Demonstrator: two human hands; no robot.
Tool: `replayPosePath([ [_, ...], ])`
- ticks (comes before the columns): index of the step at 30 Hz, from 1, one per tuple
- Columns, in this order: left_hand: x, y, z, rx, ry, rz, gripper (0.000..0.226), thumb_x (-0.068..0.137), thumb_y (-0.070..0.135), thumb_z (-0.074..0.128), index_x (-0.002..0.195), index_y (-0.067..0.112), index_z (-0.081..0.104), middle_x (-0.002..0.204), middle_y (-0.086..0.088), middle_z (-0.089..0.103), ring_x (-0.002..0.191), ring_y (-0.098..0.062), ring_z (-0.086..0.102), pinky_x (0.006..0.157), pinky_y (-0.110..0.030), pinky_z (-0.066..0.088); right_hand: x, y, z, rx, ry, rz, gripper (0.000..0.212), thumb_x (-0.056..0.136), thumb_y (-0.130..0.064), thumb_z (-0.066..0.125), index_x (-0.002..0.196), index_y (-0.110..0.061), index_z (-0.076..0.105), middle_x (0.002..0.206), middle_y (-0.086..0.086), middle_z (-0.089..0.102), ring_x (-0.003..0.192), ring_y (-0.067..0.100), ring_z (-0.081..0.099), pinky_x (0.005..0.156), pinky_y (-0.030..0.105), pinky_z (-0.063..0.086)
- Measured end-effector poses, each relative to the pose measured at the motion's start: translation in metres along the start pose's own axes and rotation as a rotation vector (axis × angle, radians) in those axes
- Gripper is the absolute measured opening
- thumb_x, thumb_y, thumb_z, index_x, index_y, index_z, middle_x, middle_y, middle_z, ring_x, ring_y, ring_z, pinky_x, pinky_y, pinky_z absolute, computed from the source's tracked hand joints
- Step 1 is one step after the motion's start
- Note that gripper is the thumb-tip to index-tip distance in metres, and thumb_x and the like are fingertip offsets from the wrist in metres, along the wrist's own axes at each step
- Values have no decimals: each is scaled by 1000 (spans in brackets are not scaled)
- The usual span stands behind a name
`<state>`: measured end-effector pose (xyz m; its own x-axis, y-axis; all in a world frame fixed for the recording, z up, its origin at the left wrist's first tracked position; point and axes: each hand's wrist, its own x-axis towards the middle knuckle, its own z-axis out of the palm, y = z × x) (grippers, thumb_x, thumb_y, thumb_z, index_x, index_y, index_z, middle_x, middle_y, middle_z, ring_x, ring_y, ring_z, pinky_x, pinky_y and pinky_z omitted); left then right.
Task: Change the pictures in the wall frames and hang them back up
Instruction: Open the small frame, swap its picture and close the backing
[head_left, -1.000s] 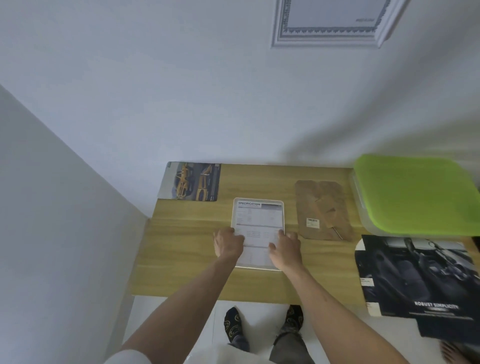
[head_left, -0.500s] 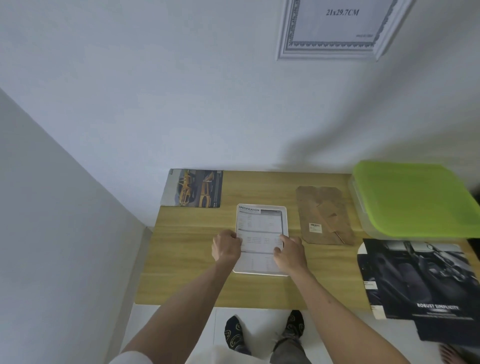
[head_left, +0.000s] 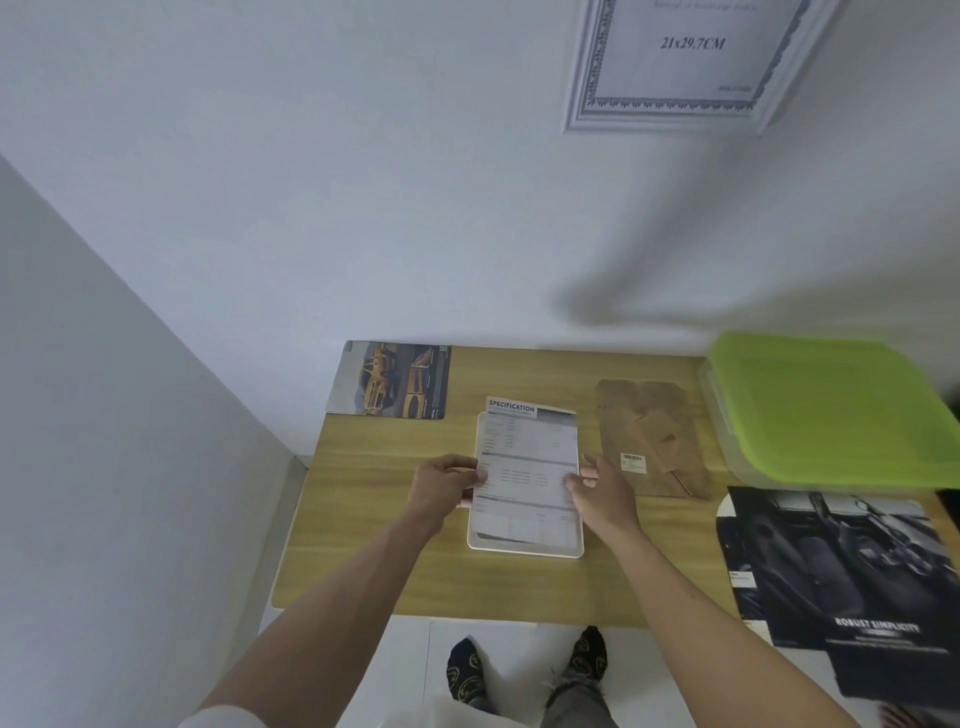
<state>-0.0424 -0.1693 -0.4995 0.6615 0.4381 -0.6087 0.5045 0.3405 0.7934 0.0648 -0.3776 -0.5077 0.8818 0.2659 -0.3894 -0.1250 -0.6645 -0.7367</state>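
The wall frame (head_left: 691, 67) is cut off at the top edge; the sheet's (head_left: 527, 462) small print is unreadable; the green lid (head_left: 831, 405) runs off right.

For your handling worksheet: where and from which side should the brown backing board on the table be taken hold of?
Judging by its pose, pinch the brown backing board at its left long edge, coming from the left: it lies flat, and the green-lidded box crowds its right.

Lime-green lid (head_left: 831, 405), wood-grain table (head_left: 374, 519), yellow-car print (head_left: 392, 379), white frame (head_left: 524, 548).
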Motion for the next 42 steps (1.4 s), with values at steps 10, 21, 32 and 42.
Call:
replayPosePath([
  [10, 0, 5, 34, 126, -96, 16, 25, 81, -1, 74, 102, -7, 63, 93, -18, 74, 73, -29, 72, 66, -37, 62, 1, 8, -51, 166, 40, -5, 31, 90, -10, 63, 117, -25, 65, 98, -3, 68, 87, 17, 68, 73, 28, 57],
  [21, -27, -9, 157, 363, -271, -86, 17, 77, -9, 73, 85, -1, 61, 88, -20, 74, 74, -33, 73, 62, -35, 62, -7, 110, -148, 122, -35, 152, 36, 86, 1, 66, 115, -19, 67, 96, 3, 72, 88, 17, 70, 75, 33, 61],
  [32, -56, -66, 308, 526, -242, -46, 12, 80, -5, 72, 88, -4, 64, 82, -22, 73, 59, -25, 69, 59, -36, 61, -12, 219, -260, -43, -8, 136, 31, 86, -2, 64, 108, -23, 66, 89, -5, 73, 84, 9, 69, 70, 28, 58],
  [42, -60, -83, 366, 747, -4, 134, 17, 78, 10, 70, 94, 12, 64, 91, -4, 67, 80, -23, 67, 69, -36, 58, -2, 239, -277, -258, 56, 12, 34, 91, -15, 60, 125, -18, 62, 97, 2, 65, 85, 16, 62, 68, 25, 45],
])
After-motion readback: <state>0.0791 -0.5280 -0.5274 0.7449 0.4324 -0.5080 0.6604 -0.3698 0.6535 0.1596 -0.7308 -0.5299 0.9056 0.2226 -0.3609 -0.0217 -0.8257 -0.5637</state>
